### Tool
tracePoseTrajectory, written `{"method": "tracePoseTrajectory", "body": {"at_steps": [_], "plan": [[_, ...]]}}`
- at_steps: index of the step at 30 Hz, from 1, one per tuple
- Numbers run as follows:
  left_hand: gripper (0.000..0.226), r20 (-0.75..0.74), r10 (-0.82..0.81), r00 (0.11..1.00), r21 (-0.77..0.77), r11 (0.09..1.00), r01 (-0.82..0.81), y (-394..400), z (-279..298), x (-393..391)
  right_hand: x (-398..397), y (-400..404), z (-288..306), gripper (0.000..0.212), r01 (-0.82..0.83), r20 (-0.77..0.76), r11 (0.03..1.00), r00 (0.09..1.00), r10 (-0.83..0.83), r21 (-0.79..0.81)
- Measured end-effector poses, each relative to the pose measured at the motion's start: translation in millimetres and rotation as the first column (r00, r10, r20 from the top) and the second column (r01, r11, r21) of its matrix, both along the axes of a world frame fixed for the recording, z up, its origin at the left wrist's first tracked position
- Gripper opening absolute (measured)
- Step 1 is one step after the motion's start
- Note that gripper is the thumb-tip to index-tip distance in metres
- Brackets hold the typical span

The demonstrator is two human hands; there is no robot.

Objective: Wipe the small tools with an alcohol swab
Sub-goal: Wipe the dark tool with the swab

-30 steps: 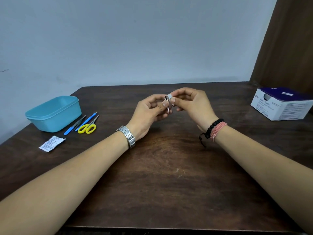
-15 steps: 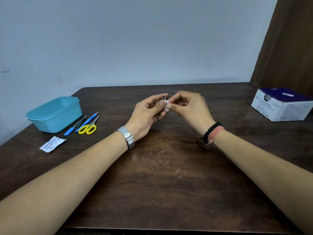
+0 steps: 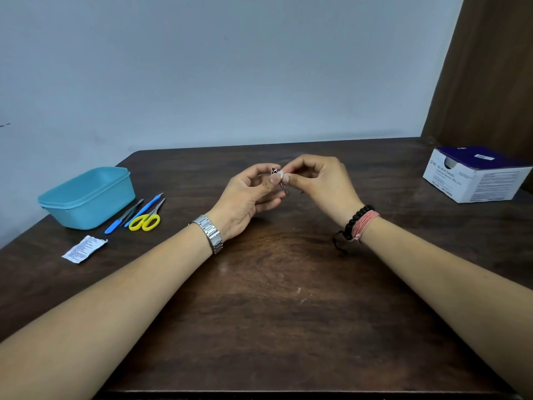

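Above the middle of the dark wooden table, my left hand pinches a small metal tool between thumb and fingers. My right hand pinches a small white alcohol swab against that tool. Most of the tool is hidden by my fingers; only its dark top and thin lower tip show. At the left lie yellow-handled scissors, a blue-handled tool and grey tweezers.
A light blue plastic tub stands at the far left beside the tools. A torn white swab wrapper lies in front of it. A white and purple box of alcohol swabs sits at the right edge.
Both hands have stayed together at the table's middle. The swab in my right fingers has shifted slightly along the tool, and the tool's dark top now shows above my left thumb.
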State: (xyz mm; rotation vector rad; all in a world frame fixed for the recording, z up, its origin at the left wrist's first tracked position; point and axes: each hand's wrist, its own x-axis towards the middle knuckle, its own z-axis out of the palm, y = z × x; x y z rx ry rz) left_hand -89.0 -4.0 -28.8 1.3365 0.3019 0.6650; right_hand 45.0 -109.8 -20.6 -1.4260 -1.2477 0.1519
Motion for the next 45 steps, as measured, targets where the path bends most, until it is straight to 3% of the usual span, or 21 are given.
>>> {"method": "tracePoseTrajectory", "body": {"at_steps": [7,12,17,24,29,33,37,41,45], "plan": [[0.011,0.055,0.049,0.997,-0.039,0.998,-0.047,4,0,1,-7,1,-6,0.003,-0.091,-0.008,0.979,0.996,0.091,-0.184],[0.002,0.041,0.078,0.996,-0.001,0.997,-0.078,2,-1,3,-5,3,0,0.003,-0.052,-0.161,0.994,0.986,0.037,-0.095],[0.009,0.015,0.089,0.996,0.152,0.984,-0.09,1,-3,3,-1,2,2,0.011,-0.059,-0.302,0.998,0.952,0.044,-0.038],[0.023,-0.006,0.132,0.991,0.329,0.936,-0.123,3,-7,4,1,3,0,0.004,-0.015,-0.198,1.0,0.98,0.01,-0.023],[0.025,-0.011,0.168,0.986,0.308,0.938,-0.157,3,-6,5,2,1,1,0.005,-0.009,-0.209,1.0,0.978,0.006,-0.014],[0.02,-0.04,0.182,0.982,0.386,0.91,-0.153,4,-7,5,-2,-3,6,0.006,0.122,0.019,0.992,0.992,-0.123,0.035],[0.019,-0.044,0.19,0.981,0.394,0.905,-0.158,4,-9,5,-4,-4,2,0.006,0.158,0.3,0.987,0.94,-0.163,0.041],[0.017,-0.051,0.191,0.98,0.401,0.903,-0.156,5,-10,6,2,-3,3,0.006,0.193,0.351,0.978,0.913,-0.209,0.081],[0.017,-0.062,0.185,0.981,0.425,0.894,-0.142,6,-11,6,-2,-4,0,0.008,0.149,0.427,0.988,0.892,-0.148,0.031]]}}
